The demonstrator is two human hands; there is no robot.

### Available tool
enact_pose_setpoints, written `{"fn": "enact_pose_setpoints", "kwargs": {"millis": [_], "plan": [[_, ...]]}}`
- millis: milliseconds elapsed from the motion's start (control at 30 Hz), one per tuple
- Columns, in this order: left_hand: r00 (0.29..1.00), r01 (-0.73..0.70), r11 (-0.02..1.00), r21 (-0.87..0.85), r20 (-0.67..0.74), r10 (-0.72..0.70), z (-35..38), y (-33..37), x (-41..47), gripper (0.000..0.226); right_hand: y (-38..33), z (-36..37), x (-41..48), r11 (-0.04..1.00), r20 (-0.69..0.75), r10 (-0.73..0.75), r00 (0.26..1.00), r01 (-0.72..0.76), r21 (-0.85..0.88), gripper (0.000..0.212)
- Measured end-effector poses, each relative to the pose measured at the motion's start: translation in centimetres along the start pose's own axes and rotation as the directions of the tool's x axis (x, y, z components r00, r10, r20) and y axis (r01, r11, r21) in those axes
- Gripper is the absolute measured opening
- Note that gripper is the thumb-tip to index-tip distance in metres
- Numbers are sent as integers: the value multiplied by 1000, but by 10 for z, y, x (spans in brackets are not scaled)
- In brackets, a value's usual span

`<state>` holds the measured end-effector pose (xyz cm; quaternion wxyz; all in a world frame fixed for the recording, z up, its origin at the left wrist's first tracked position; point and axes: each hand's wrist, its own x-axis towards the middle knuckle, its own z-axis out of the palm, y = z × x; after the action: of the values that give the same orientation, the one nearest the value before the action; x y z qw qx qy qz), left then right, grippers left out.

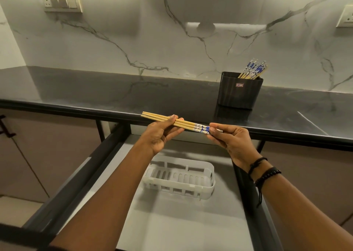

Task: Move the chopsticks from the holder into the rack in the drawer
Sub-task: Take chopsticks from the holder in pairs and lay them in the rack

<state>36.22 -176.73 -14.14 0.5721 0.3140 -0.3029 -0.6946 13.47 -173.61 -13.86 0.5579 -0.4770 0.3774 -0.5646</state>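
Over the drawer, left hand and right hand pinch chopsticks level; holder near the counter edge keeps more; rack sits mid-drawer.

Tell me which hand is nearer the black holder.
Right. The right hand is in front and left of the holder; the left hand farther left along the chopsticks.
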Motion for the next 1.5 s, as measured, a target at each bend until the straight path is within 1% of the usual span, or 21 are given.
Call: {"fn": "enact_pose_setpoints", "kwargs": {"millis": [100, 167, 200, 267, 300, 367, 400, 467, 533, 600, 700, 800, 867, 933, 1000, 1067, 1133, 1233, 1333, 1433, 1500], "plan": [[996, -45, 998, -50, -81, 40, -6, 9, 0, 20, -2, -6, 2, 999, -14, 41, 999, -40, 33, 23], [976, -85, 996, -12, -201, 81, -11, 15, 2, 16, -3, -12, 4, 997, -17, 74, 997, -73, 26, 29], [952, -83, 993, 81, -290, 103, -15, 17, 4, 17, -2, -15, 4, 995, -10, 95, 995, -95, 12, 30], [881, -9, 943, 334, -443, 165, -23, 17, 9, 19, 1, -23, 7, 989, 15, 143, 990, -142, -50, 31], [859, 40, 893, 448, -472, 198, -25, 16, 10, 19, 4, -28, 9, 982, 26, 171, 985, -168, -88, 31], [866, 120, 771, 625, -446, 226, -29, 13, 11, 16, 9, -37, 12, 960, 48, 233, 971, -222, -173, 30], [884, 156, 690, 707, -412, 222, -30, 11, 12, 17, 12, -41, 13, 942, 63, 265, 962, -244, -230, 30], [922, 216, 483, 848, -341, 186, -35, 6, 13, 20, 22, -42, 15, 896, 92, 318, 944, -268, -355, 31], [942, 249, 290, 924, -301, 151, -41, -1, 14, 20, 35, -38, 16, 874, 107, 349, 931, -283, -395, 32], [945, 277, 139, 951, -296, 143, -50, -7, 16, 23, 49, -29, 17, 884, 97, 366, 925, -313, -347, 29], [940, 318, 17, 948, -318, 126, -60, -13, 16, 29, 68, -18, 17, 889, 49, 384, 922, -356, -288, 18], [933, 357, -51, 933, -353, 76, -67, -19, 18, 34, 86, -15, 16, 869, -2, 382, 924, -359, -341, 12], [929, 371, -94, 924, -367, 56, -70, -23, 18, 37, 92, -15, 15, 828, -26, 337, 941, -309, -469, 11], [927, 374, -115, 920, -370, 57, -72, -24, 20, 37, 93, -17, 16, 749, -3, 267, 964, -210, -628, 13], [928, 373, -124, 920, -367, 66, -73, -24, 21, 36, 92, -18, 16, 636, 63, 217, 974, -92, -766, 16], [927, 374, -136, 917, -367, 79, -73, -24, 21, 34, 89, -16, 16, 525, 112, 192, 975, -5, -851, 21], [930, 366, -148, 919, -356, 93, -73, -24, 21, 33, 88, -13, 15, 463, 139, 177, 974, 42, -886, 22], [947, 317, -152, 936, -302, 112, -69, -23, 20, 33, 87, -9, 13, 443, 152, 154, 976, 69, -894, 21], [967, 233, -169, 958, -211, 139, -59, -22, 17, 25, 83, -7, 12, 422, 175, 104, 979, 116, -899, 22], [977, 109, -219, 970, -64, 205, -42, -18, 12, 18, 73, -3, 12, 466, 171, 19, 985, 142, -873, 21], [951, 16, -256, 967, 64, 302, -26, -14, 6, 16, 63, 1, 11, 488, 178, -75, 981, 192, -852, 20]]}}
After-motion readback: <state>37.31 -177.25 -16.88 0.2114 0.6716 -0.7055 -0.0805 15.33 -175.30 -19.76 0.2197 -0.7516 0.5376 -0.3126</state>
